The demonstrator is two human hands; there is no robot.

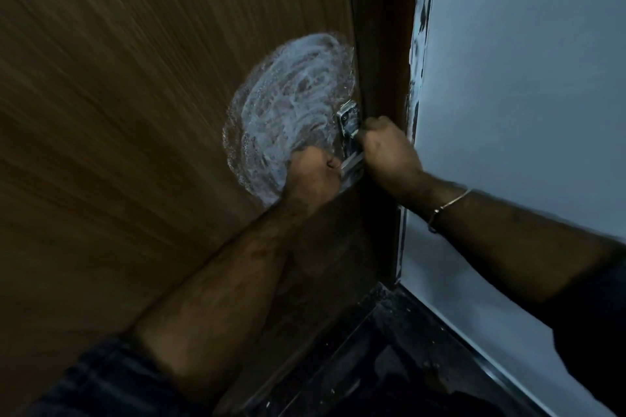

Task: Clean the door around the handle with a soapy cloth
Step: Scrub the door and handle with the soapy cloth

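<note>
Door [118, 129]: brown wood-grain panel filling the left and far part of the view; closed or nearly so against a dark frame [379, 44] on its right edge.

Soap patch [288, 105]: whitish swirled lather, roughly round, on the door just left of the handle; reaches the door's right edge at its top.

Handle [349, 132]: bright metal plate and lever at the door's right edge; long axis runs up and down the door; upper part of the plate bare, lower part hidden between the two hands.

Left hand [313, 174]: fingers curled into a fist, pressed to the door at the lower edge of the lather, touching the handle's lower left; the cloth itself is not visible, so whether the fist encloses it cannot be told, though the lather suggests it does.

Right hand [389, 149]: fingers curled about the handle from the right side; thin bangle [447, 206] on the wrist.

Wall [525, 112]: pale, to the right of the frame; dark floor [389, 366] near and below.

Governing relation: the handle lies immediately right of the left hand and stands lengthwise up the door; the unsoaped ground appears to be below and close in against the plate; the left hand is the nearer to it, the right serving to steady the handle.
</note>
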